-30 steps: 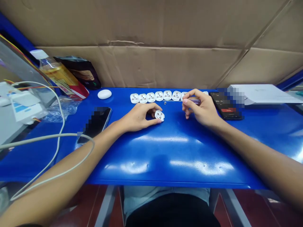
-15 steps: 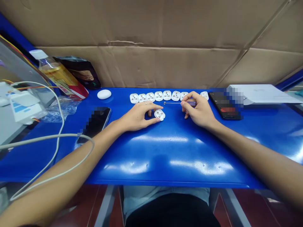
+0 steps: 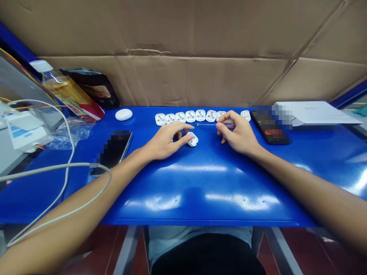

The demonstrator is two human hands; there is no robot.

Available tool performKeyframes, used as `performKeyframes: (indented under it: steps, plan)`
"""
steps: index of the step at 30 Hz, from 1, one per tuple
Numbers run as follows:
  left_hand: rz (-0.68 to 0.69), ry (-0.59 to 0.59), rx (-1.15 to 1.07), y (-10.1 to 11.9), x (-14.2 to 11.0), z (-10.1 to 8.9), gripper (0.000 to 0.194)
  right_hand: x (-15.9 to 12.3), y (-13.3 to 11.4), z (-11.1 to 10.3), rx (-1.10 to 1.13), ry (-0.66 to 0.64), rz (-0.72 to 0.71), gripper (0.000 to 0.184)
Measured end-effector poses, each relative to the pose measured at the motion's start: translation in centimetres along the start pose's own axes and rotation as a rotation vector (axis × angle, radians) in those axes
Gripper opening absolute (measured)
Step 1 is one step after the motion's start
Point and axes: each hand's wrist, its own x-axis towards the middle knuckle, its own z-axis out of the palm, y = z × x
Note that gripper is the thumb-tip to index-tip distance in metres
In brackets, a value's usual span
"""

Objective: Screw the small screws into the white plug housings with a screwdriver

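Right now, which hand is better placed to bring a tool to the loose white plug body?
Probably the right hand: it already holds the small screwdriver, its tip pointing left. The left hand has its fingers around the white plug body, so it seems better suited to steadying it.

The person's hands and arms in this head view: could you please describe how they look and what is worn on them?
The left arm and right arm are bare, with no sleeves or watch in view. The left hand wears a thin ring; the right hand shows none. A pale cable passes over the left arm.
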Motion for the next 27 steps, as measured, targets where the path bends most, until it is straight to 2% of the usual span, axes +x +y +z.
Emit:
performKeyframes:
  steps: [3, 7, 13, 18, 27]
  plan:
    - [-0.048, 0.091, -0.047, 0.0, 0.1, 0.3, 0.039, -0.1, -0.2, 0.0, 0.024, 0.01, -0.014, 0.018]
    - [-0.102, 0.188, -0.223, -0.1, 0.3, 0.5, 0.034, -0.3, -1.0, 0.0, 0.077, 0.027, -0.064, 0.019]
    - [-0.123, 0.219, -0.383, -0.2, 0.5, 0.5, 0.036, -1.5, -3.3, 0.1, 0.164, 0.02, -0.143, 0.02]
    - [-0.102, 0.257, -0.485, -0.2, 0.5, 0.7, 0.039, -2.2, -4.0, 0.4, 0.182, -0.005, -0.165, 0.017]
    - [-0.133, 0.277, -0.455, 0.2, 0.5, 0.5, 0.037, -2.2, -4.2, 0.2, 0.133, -0.026, -0.127, 0.021]
